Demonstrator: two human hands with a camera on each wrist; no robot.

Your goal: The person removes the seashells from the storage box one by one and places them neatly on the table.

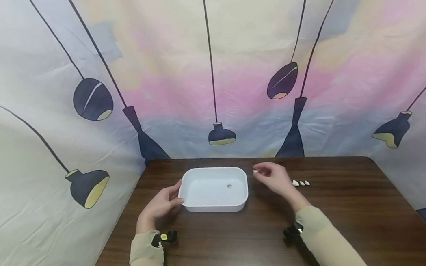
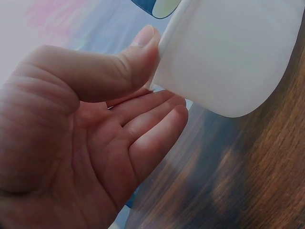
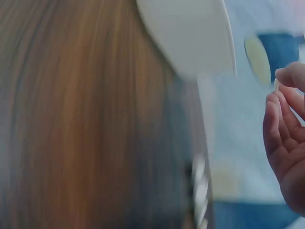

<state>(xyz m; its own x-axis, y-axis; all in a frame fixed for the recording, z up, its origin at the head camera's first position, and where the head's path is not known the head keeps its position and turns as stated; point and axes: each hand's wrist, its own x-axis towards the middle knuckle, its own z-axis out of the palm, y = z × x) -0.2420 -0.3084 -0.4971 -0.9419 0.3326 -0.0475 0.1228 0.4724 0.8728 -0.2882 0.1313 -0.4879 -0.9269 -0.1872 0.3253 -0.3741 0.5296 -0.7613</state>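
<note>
A white rectangular tray (image 1: 212,209) with rounded corners stands on the dark wooden table, and one small brownish-white shell-like piece (image 1: 229,186) lies inside it. My left hand (image 1: 162,203) holds the tray's left end, with the thumb (image 2: 138,57) against the rim and the other fingers outside. Just right of the tray, above the table, my right hand (image 1: 274,179) pinches a small white shell-like piece (image 1: 255,171) between thumb and fingertips. Most of that piece is hidden by the fingers. Behind the right wrist, three small white shell-like pieces (image 1: 302,183) lie in a row.
The brown wooden table (image 1: 228,248) has a rounded far right corner. A cloth backdrop (image 1: 251,111) printed with hanging lamps rises behind its far edge. Small black cameras (image 1: 293,231) are strapped at both wrists.
</note>
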